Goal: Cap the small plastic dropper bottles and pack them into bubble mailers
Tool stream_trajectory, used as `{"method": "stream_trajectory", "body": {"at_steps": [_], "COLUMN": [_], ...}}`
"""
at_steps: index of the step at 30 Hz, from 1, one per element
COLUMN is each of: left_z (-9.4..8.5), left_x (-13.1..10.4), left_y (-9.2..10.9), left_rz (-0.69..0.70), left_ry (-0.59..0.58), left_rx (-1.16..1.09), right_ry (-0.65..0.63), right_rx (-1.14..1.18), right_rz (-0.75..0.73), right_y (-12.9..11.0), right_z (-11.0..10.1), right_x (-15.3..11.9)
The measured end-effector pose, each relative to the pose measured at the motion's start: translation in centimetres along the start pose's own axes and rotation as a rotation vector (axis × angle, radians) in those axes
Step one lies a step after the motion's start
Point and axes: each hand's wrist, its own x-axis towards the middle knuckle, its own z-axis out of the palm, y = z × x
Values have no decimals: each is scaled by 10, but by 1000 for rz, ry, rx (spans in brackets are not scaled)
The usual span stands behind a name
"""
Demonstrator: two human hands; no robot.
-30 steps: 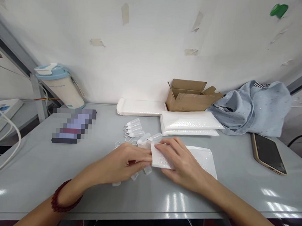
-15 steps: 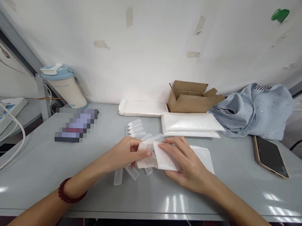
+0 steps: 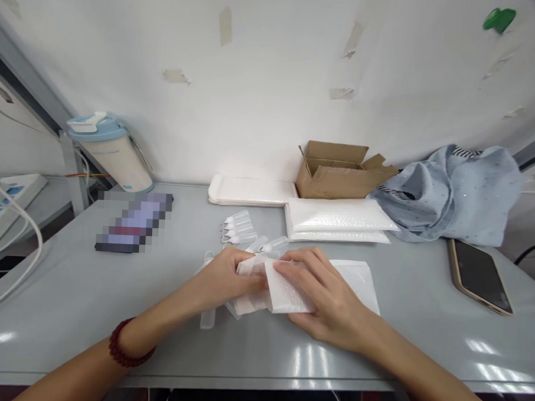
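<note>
My right hand (image 3: pixel 321 291) is closed around a white bubble mailer (image 3: pixel 287 293), with its mouth facing left and its flap folded open. The thumb and fingers of my left hand (image 3: pixel 228 278) reach into that mouth. They are pressed together, and whatever lies between them is hidden by the mailer. Small translucent plastic bottles with white caps and loops (image 3: pixel 239 230) lie in a row just beyond my left hand. More of them are scattered around and partly under the hands, one bottle (image 3: pixel 208 319) lying in front of the left wrist.
Behind the hands lie filled-looking bubble mailers (image 3: pixel 338 216) and a flat mailer stack (image 3: pixel 254 191). An open cardboard box (image 3: pixel 339 181) and a blue cloth bag (image 3: pixel 463 191) stand at the wall. Phones lie right (image 3: pixel 481 275) and left (image 3: pixel 136 224); a tumbler (image 3: pixel 118 158) stands back left.
My left thumb and fingers have moved right, deeper into the mailer's mouth. The mailer has come slightly lower and nearer to me, with my right hand still holding it.
</note>
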Motion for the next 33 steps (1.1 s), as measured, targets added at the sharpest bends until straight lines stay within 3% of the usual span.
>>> {"method": "stream_trajectory", "body": {"at_steps": [7, 15, 21, 27, 30, 33], "left_z": [9, -7, -8, -8, -5, 2], "left_x": [0, 2, -3, -4, -5, -8], "left_y": [-3, 0, 6, 9, 7, 3], "left_rz": [12, -22, -5, 37, 100, 341], "left_ry": [119, 273, 258, 224, 296, 372], "left_rx": [39, -90, -221, -256, -166, 178], "right_ry": [-4, 47, -48, -108, -104, -73], "right_rx": [-42, -436, -611, -610, -583, -570], "right_rz": [-13, -98, -89, -58, -33, -24], "right_y": [-1, 3, 7, 5, 7, 8], "right_z": [1, 9, 19, 18, 17, 14], "right_x": [1, 0, 0, -2, -3, -2]}}
